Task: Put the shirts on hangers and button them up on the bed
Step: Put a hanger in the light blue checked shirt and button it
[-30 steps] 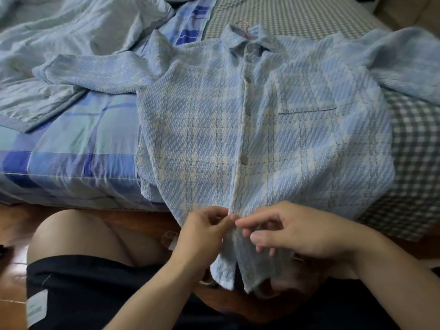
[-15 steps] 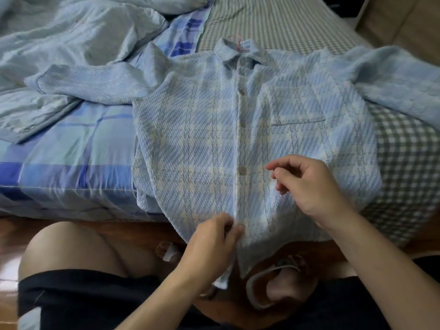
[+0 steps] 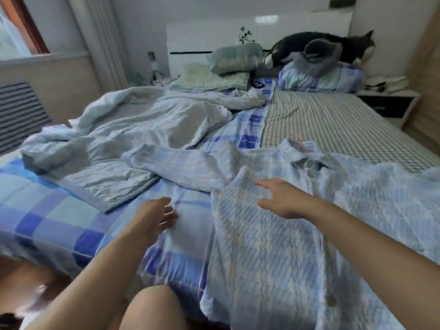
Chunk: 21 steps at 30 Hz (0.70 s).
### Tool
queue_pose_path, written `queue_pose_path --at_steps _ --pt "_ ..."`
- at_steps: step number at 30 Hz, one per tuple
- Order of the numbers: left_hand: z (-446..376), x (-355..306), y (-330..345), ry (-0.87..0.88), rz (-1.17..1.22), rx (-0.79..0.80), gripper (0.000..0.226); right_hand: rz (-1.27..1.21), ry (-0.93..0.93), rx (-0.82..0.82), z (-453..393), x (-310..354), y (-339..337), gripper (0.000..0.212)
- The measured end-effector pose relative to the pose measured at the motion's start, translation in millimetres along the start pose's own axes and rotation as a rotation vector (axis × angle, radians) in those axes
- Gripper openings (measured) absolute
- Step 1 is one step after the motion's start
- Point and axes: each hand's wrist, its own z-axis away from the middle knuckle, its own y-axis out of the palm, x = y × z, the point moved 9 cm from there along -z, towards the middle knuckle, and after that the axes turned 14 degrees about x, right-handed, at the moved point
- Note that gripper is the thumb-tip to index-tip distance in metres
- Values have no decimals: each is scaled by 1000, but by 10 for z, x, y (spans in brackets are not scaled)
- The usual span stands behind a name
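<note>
Shirt: the pale blue plaid woven shirt (image 3: 273,246) lay flat on the blue checked bed (image 3: 47,217), front up, hem over the near edge.
Hanger: a pink hook (image 3: 300,139) showed at the collar.
Right hand (image 3: 283,198): above the shirt, fingers spread, holding nothing.
Left hand (image 3: 154,217): over the sheet beside the shirt, fingers relaxed, empty.

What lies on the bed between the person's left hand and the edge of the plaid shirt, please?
In the head view, only bare blue checked bedsheet lies between the left hand and the plaid shirt; nothing else sits there.
</note>
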Motion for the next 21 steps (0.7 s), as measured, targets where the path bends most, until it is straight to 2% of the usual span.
queue_pose_path --at_steps 3,7,11,15,17,18,21 --pt "-469 -124 -192 -18 27 -8 20 64 14 -11 -560 107 -51 76" --pt "-969 -380 -238 99 -30 35 36 186 -8 30 -1164 89 323 73" --pt "-1405 -545 -221 106 8 90 40 238 -20 -61 -1297 -14 536 64" --pt "-1704 -769 -364 204 -131 65 34 216 -48 -76 -1272 4 530 64" --pt "-1797 -950 -421 310 -269 -3 50 92 -95 -81 -1160 61 449 67" --pt "-1711 -1110 -313 416 -404 -8 51 -16 -129 -100 -1049 92 360 69" --pt "-842 -1415 660 909 -990 145 39 -406 -208 -285 -414 31 -48 62"
